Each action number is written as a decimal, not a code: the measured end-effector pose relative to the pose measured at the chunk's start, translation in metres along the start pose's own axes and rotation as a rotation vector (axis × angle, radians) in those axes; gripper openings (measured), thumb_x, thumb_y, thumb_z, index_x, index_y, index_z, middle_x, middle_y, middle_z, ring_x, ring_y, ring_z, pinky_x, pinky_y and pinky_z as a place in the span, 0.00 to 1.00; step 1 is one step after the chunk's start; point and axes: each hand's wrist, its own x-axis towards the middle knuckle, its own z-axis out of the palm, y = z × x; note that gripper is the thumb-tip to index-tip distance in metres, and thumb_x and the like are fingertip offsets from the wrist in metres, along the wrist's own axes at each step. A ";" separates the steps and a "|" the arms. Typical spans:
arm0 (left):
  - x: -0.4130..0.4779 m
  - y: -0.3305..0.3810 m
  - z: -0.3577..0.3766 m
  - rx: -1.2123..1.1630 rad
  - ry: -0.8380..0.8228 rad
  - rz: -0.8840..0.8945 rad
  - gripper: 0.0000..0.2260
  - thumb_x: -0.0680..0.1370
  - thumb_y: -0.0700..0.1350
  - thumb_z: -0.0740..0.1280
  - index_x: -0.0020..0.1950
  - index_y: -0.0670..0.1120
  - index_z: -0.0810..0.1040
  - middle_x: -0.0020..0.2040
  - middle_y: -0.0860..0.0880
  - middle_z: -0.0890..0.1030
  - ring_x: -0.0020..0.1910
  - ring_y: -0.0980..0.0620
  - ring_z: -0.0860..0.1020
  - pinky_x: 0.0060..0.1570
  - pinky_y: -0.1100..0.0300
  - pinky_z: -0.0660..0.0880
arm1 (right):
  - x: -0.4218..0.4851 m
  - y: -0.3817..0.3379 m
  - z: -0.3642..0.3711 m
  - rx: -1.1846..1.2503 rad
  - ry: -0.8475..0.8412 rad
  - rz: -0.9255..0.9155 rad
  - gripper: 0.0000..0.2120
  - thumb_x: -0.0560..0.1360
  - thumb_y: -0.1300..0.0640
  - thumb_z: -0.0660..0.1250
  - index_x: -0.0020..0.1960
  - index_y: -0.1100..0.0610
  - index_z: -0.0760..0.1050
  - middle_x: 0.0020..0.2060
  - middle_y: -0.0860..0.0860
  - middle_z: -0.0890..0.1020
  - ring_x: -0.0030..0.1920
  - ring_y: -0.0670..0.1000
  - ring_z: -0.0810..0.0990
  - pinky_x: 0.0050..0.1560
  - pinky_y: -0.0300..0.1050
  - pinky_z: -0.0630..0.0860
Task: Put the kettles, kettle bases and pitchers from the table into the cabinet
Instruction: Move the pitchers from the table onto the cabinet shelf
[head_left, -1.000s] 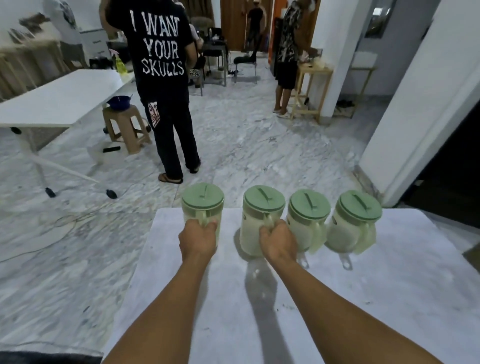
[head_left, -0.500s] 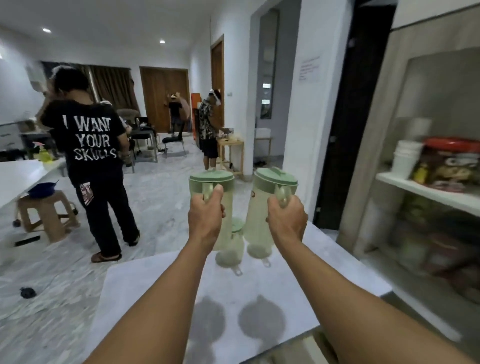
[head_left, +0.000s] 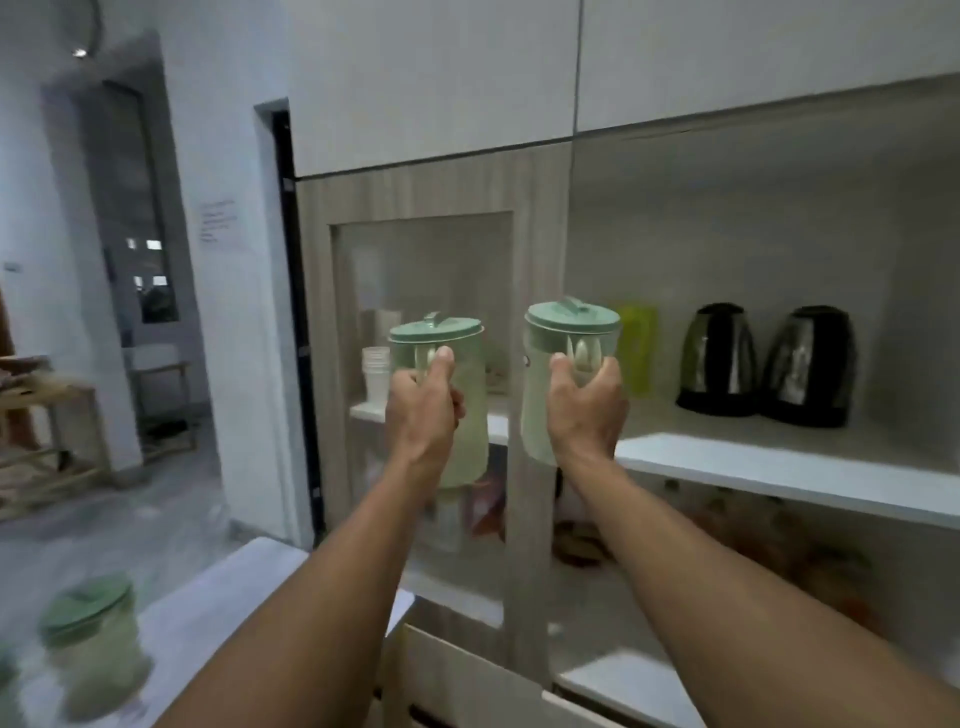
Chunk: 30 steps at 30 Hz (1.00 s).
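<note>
I have both hands raised in front of the wood-grain cabinet (head_left: 540, 234), each carrying a pitcher clear of any support. My left hand (head_left: 423, 410) has its fingers (head_left: 441, 364) wrapped tight round the handle of a translucent pale-green plastic pitcher with a darker green lid (head_left: 462, 405), which hangs upright before the cabinet's glass-fronted door (head_left: 421, 270). My right hand (head_left: 587, 410) grips the handle of a second matching green-lidded pitcher (head_left: 540, 364) the same way — this one sits a little higher and tilts slightly, just in front of the door's right edge and near the open white shelf (head_left: 779, 467).

On that shelf, well to the right, two dark, shiny metal electric kettles (head_left: 719, 358) (head_left: 810, 364) stand side by side, almost touching. Behind my right-hand pitcher a yellow-green plastic item (head_left: 641, 353) shows, too blurred to identify.

At lower left, a third green-lidded pitcher (head_left: 88, 639) stands on the pale surface (head_left: 208, 613) — badly smeared by motion. A stack of clear plastic cups (head_left: 375, 374) sits behind the glass.
</note>
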 end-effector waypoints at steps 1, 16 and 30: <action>-0.001 -0.003 0.031 -0.015 -0.043 0.007 0.16 0.79 0.55 0.63 0.43 0.43 0.77 0.30 0.48 0.77 0.28 0.50 0.74 0.33 0.56 0.70 | 0.020 0.007 -0.016 -0.002 0.024 -0.011 0.11 0.77 0.51 0.67 0.51 0.60 0.75 0.41 0.51 0.79 0.42 0.54 0.78 0.46 0.48 0.74; 0.073 -0.123 0.314 -0.049 -0.216 -0.167 0.16 0.83 0.57 0.53 0.50 0.47 0.72 0.49 0.42 0.79 0.45 0.48 0.77 0.44 0.53 0.72 | 0.269 0.176 -0.083 -0.159 0.000 0.093 0.23 0.80 0.38 0.55 0.46 0.57 0.73 0.46 0.59 0.82 0.48 0.61 0.81 0.49 0.53 0.75; 0.215 -0.213 0.386 0.020 -0.185 -0.164 0.12 0.84 0.48 0.56 0.51 0.41 0.72 0.40 0.43 0.76 0.33 0.52 0.73 0.22 0.73 0.66 | 0.378 0.280 0.021 -0.131 -0.021 0.231 0.18 0.83 0.48 0.57 0.47 0.63 0.68 0.38 0.58 0.74 0.46 0.61 0.78 0.43 0.49 0.67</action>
